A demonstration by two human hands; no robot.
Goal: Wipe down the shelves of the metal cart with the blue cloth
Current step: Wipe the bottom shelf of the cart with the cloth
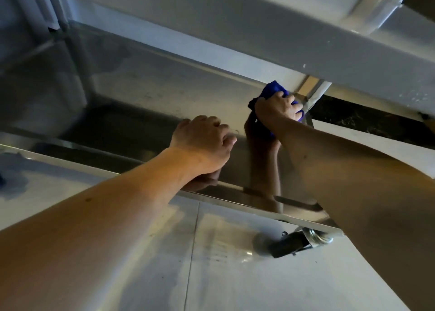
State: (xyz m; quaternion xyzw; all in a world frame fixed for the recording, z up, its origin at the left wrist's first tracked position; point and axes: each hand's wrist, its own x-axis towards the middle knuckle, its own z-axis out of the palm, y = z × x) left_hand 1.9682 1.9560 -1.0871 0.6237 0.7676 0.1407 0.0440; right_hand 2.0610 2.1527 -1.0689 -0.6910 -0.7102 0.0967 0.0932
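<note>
A: Setting? Pale tiled floor, glossy, seen from above. Metal cart across the view, tilted in frame. Dark strip beyond it at right.

B: Count?

A: Two shelves visible: the lower shelf, a shallow steel tray, and an upper shelf overhanging it. One caster wheel under the near right corner. One corner post at far right. One blue cloth. Two hands, two bare forearms.

B: Cloth versus grip?

A: Cloth is bunched under the right hand, in the far right corner of the lower shelf, just beside the post. Blue shows above the knuckles and between the fingers; fingers curl over it, clenched on the wad, pressing down.

B: Other hand?

A: Left hand rests on the lower shelf near its front lip, fingers loosely curled, grasping nothing. Both forearms reach in over the front rim, the right one crossing the corner above the wheel. Reflections of both arms show on the steel.
</note>
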